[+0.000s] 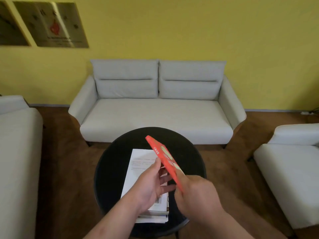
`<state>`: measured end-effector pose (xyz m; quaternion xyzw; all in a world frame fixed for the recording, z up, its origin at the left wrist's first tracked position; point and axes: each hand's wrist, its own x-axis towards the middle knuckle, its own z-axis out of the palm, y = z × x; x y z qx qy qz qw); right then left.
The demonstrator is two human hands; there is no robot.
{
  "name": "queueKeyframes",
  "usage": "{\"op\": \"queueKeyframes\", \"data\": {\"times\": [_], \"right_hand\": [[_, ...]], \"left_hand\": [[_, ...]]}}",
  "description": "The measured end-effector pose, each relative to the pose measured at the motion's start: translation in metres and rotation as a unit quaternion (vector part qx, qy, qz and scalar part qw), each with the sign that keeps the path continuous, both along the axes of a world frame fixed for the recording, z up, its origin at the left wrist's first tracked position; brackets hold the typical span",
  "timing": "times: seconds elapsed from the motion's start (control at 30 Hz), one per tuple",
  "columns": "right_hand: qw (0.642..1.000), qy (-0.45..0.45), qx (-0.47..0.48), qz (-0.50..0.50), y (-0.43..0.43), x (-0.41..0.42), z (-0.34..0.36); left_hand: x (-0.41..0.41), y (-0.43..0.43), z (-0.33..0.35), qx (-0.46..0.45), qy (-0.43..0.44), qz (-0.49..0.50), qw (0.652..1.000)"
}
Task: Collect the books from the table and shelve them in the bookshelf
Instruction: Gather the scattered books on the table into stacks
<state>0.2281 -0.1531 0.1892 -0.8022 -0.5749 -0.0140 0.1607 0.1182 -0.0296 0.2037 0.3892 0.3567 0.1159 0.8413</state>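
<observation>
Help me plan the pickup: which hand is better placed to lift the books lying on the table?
Left, probably. The right hand grips the tilted red book, while the left hand is open with straight fingers over the stack of white books on the black table.

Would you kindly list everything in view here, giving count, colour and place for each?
thin red book: one, red, tilted above the table
stack of white books: number unclear, white, on the table
round black table: one, black, centre foreground
light grey two-seat sofa: one, light grey, against the yellow wall
pale upholstered seats: two, off-white, left and right edges
framed pictures: two, dark, upper left wall
left hand: one, fingers spread, beside the red book
right hand: one, gripping the book's lower end
</observation>
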Motion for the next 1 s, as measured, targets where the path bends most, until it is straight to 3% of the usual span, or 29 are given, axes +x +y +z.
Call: {"op": "queueKeyframes", "data": {"times": [0.07,0.2,0.27,0.33,0.4,0.43,0.5,0.53,0.57,0.63,0.73,0.83,0.9,1.0], "right_hand": [[0.999,-0.033,0.012,0.041,0.000,-0.013,-0.009],[0.994,-0.006,-0.001,0.111,-0.006,-0.020,-0.014],[0.986,0.094,-0.057,0.123,-0.008,-0.015,-0.008],[0.974,0.204,-0.081,0.060,-0.005,-0.006,-0.012],[0.955,0.279,-0.065,-0.073,0.004,0.005,-0.019],[0.915,0.369,-0.084,-0.138,0.009,0.009,-0.020],[0.754,0.619,-0.094,-0.200,0.021,0.013,-0.020],[0.687,0.689,-0.081,-0.214,0.025,0.016,-0.021],[0.666,0.708,-0.071,-0.224,0.027,0.017,-0.021],[0.678,0.689,-0.052,-0.250,0.031,0.017,-0.027],[0.706,0.660,-0.015,-0.256,0.039,0.014,-0.037],[0.733,0.637,-0.009,-0.239,0.046,0.014,-0.042],[0.757,0.615,-0.038,-0.216,0.048,0.018,-0.045],[0.771,0.602,-0.059,-0.199,0.049,0.026,-0.048]], "left_hand": [[0.004,0.002,-0.002,0.002,0.012,0.058,0.998],[-0.008,0.002,-0.013,0.112,0.078,0.093,0.986],[-0.014,0.006,-0.014,0.117,0.085,0.102,0.984],[-0.022,0.015,-0.011,0.102,0.088,0.114,0.984],[-0.029,0.023,-0.010,0.073,0.104,0.101,0.987],[-0.031,0.026,-0.011,0.054,0.113,0.086,0.988],[-0.032,0.030,-0.010,0.035,0.128,0.052,0.990],[-0.031,0.032,-0.010,0.047,0.136,0.036,0.989],[-0.028,0.033,-0.010,0.073,0.145,0.025,0.986],[-0.022,0.035,-0.011,0.169,0.188,0.015,0.967],[-0.021,0.041,-0.023,0.341,0.303,0.001,0.890],[-0.033,0.049,-0.045,0.396,0.356,0.035,0.845],[-0.043,0.057,-0.055,0.371,0.364,0.051,0.853],[-0.051,0.066,-0.062,0.231,0.302,0.033,0.924]]}}
